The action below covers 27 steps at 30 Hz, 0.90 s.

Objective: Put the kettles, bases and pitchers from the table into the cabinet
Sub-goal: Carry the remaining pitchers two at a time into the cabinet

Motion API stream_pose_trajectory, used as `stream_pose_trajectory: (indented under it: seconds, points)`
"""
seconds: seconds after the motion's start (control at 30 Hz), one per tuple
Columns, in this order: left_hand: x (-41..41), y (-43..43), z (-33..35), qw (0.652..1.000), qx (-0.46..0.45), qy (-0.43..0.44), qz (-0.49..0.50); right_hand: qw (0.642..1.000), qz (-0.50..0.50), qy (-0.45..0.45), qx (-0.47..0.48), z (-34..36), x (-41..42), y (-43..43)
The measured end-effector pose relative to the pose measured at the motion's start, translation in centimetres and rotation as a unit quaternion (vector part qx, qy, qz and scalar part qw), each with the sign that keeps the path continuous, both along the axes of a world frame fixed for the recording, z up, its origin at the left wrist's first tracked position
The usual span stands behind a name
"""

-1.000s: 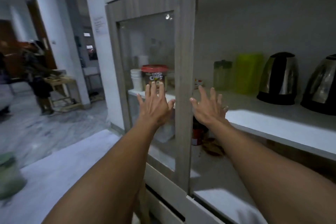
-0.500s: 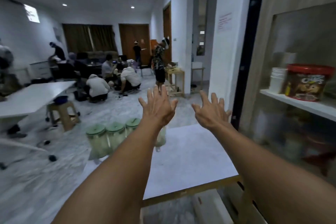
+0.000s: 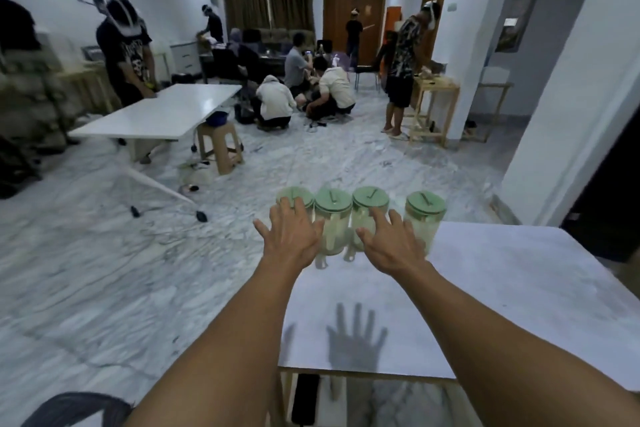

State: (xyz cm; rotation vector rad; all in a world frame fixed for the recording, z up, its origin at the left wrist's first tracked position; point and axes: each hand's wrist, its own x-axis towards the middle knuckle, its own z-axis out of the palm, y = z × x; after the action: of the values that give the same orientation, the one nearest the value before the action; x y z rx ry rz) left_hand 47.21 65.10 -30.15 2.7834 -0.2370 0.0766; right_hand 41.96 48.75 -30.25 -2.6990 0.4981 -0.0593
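Dim overhead light, hand shadow on table (image 3: 519,305), perhaps motion-blurred.

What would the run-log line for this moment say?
phase: reaching | left hand: open, empty | right hand: open, empty | target: four green-lidded pitchers on table far edge | kettles, bases: none on table

Four clear plastic pitchers with green round lids (image 3: 367,215) stand side by side in a row at the far edge, at 12 o'clock, on the white flat table (image 3: 502,305). The left hand (image 3: 289,236) is before the leftmost pitcher. The right hand (image 3: 391,243) is before the third one.
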Motion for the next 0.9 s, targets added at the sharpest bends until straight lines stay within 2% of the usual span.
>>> stream_pose_trajectory:
  seconds: [0.13, 0.23, 0.4, 0.47, 0.57, 0.67, 0.8, 0.9]
  points:
    - [3.4, 1.0, -3.5, 0.999, -0.01, 0.038, 0.029, 0.998, 0.02, 0.009, 0.062, -3.4, 5.3, 1.5]
    - [6.9, 0.8, -5.4, 0.99, -0.068, 0.091, 0.085, 0.99, -0.006, 0.011, 0.142, -5.8, 9.6, 2.1]
    - [12.5, -1.1, -8.2, 0.934, -0.26, 0.17, 0.175, 0.954, -0.121, 0.026, 0.271, -9.2, 15.8, 1.6]
    - [14.3, -2.0, -9.6, 0.908, -0.312, 0.201, 0.197, 0.944, -0.135, 0.038, 0.299, -10.8, 17.6, 1.0]
    - [15.5, -2.6, -11.8, 0.886, -0.366, 0.197, 0.207, 0.938, -0.11, 0.032, 0.327, -12.5, 18.5, 0.7]
    - [16.1, -3.1, -13.2, 0.883, -0.38, 0.173, 0.215, 0.937, -0.093, 0.022, 0.336, -13.1, 18.9, 0.5]
    - [15.9, -3.6, -13.3, 0.876, -0.418, 0.131, 0.204, 0.935, -0.092, 0.017, 0.343, -12.9, 19.1, 0.1]
    - [15.1, -3.5, -12.7, 0.852, -0.467, 0.128, 0.198, 0.933, -0.081, 0.007, 0.351, -12.1, 18.6, 0.3]
